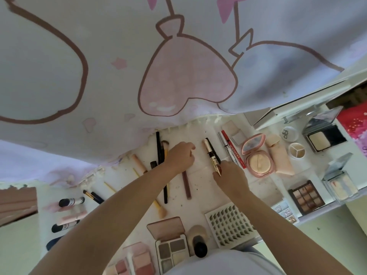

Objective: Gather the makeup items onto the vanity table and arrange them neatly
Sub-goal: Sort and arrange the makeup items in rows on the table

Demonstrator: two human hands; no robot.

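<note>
On the white vanity table (198, 203), my left hand (178, 156) curls its fingers down over the top end of a brown pencil (187, 185), which runs out from under the palm toward me. My right hand (228, 175) pinches the gold lower tip of a white-and-black mascara tube (211, 153) that lies flat on the table. A black liner (215, 150) lies beside it. A red liner pen (235, 151) and a silver pen (224, 140) lie parallel to the right. Black pencils (158, 147) and brushes lie left of my left hand.
A pink round compact (256, 157), a concealer pot (296, 149), an open mirror compact (325, 137) and a brown eyeshadow palette (306, 197) fill the right side. A lash tray (230, 225) and grey palette (172, 249) sit near me. A heart-print cloth (178, 76) hangs over the back.
</note>
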